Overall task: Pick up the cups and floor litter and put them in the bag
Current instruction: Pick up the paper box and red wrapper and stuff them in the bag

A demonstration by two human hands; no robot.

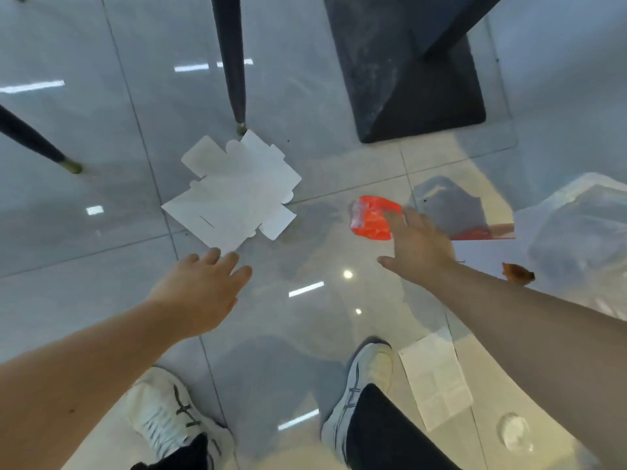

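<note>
Presently, shoes [169,415]: white, planted on tile.
Leaflet [436,376]: flat beside right shoe.
Left hand [200,290]: fingers spread, empty, just short of flattened white carton [234,191].
Right hand [419,247]: fingers spread, fingertips over orange wrapper [371,218].
Chair leg [234,62]: beyond carton.

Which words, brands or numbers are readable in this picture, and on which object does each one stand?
No text can be read.
Printed paper sheet on the floor: blocks of print, too small and blurred to read.
Flattened white carton: blank on the side shown.
Orange wrapper under the right hand: no legible print.
</note>
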